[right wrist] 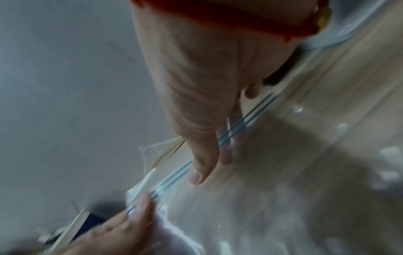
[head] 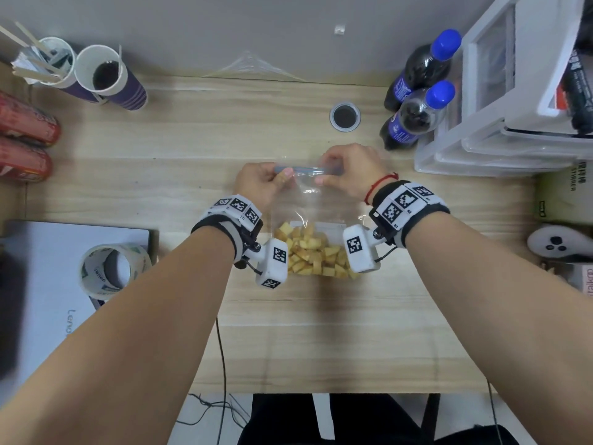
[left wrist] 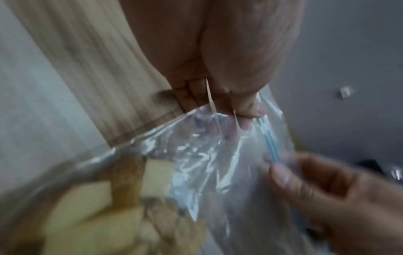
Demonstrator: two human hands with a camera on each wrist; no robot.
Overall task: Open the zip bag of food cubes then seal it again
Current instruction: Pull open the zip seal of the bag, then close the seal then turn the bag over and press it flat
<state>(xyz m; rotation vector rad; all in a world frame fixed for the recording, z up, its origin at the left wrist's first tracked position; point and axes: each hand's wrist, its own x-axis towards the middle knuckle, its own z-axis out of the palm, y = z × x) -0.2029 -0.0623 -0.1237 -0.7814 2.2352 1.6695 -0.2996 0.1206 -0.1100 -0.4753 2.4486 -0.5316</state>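
Observation:
A clear zip bag (head: 316, 200) lies on the wooden table (head: 192, 149), its lower part filled with yellow food cubes (head: 316, 252). A blue zip strip (head: 305, 169) runs along its far edge. My left hand (head: 264, 181) pinches the left end of the strip between thumb and fingers. My right hand (head: 348, 170) pinches the right part of the strip. In the left wrist view the bag (left wrist: 207, 155) hangs from my left hand (left wrist: 240, 110) and the strip (left wrist: 270, 141) shows blue. In the right wrist view my thumb lies over the double blue strip (right wrist: 174, 177). The cubes (left wrist: 87, 215) look blurred.
Two dark soda bottles (head: 417, 101) and white plastic drawers (head: 500, 101) stand at the back right. A small round dark lid (head: 345, 117) lies behind the bag. Paper cups (head: 106, 75) stand back left, red cans (head: 25, 139) at the left, a tape roll (head: 112, 271) on a laptop (head: 51, 284).

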